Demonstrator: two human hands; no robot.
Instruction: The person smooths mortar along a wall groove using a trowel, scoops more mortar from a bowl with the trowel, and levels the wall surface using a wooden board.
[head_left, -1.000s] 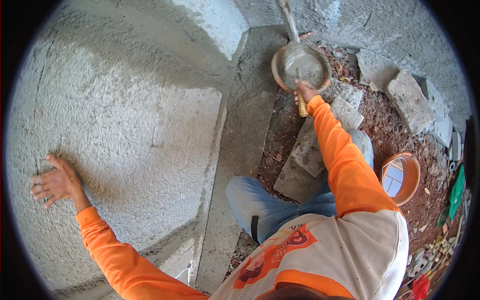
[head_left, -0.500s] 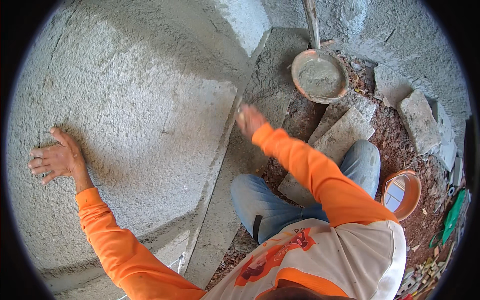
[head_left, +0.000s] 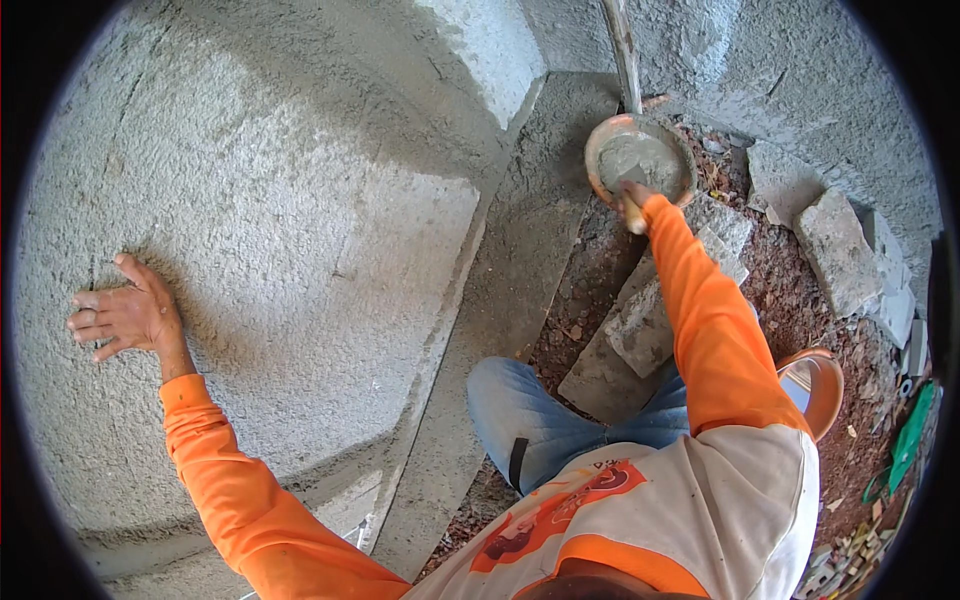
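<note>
My left hand (head_left: 128, 312) rests with fingers spread against the rough grey cement surface (head_left: 300, 250) on the left. At the upper right, my right hand (head_left: 634, 194) is closed around the pale wooden handle of a trowel (head_left: 634, 215). The trowel's blade reaches into wet mortar (head_left: 650, 157) inside a round orange-rimmed pan (head_left: 597, 140); much of the blade is covered by the mortar and my hand. Between the rough surface and my knee runs a narrow grey cement ledge (head_left: 500, 290) with a straight edge.
A wooden pole (head_left: 622, 50) stands behind the pan. Broken concrete slabs (head_left: 838, 250) lie on reddish soil (head_left: 775, 300) to the right, and more slabs (head_left: 610, 380) lie beside my knees. An orange bucket (head_left: 825, 390) is by my right elbow, with a green cloth-like piece (head_left: 910, 435) farther right.
My right hand has moved from the ledge's edge up and right to the mortar pan, with the trowel now in the mortar. My left hand stays spread on the surface.
</note>
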